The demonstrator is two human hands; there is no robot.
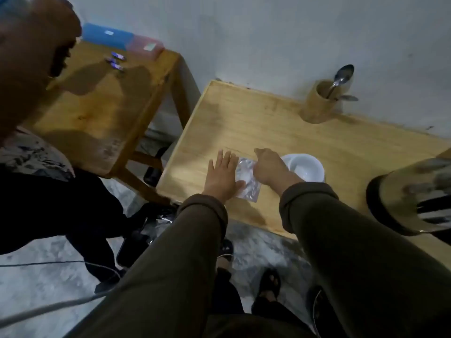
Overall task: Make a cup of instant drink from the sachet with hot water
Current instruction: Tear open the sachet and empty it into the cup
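Sachet [247, 182] lies flat on the wooden table [244, 123], just beside the white cup [307, 168] — thin, crinkly, probably light and slippery. Left hand [223, 176] rests spread flat along its edge; right hand [269, 168] curls over its top corner — likely the place to pinch.

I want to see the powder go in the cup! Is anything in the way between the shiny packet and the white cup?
Only the person's own right hand. It rests at the edge of the flat silvery sachet nearest the round white cup, just beside it on the light wooden table. The left hand lies flat on the sachet's other side.
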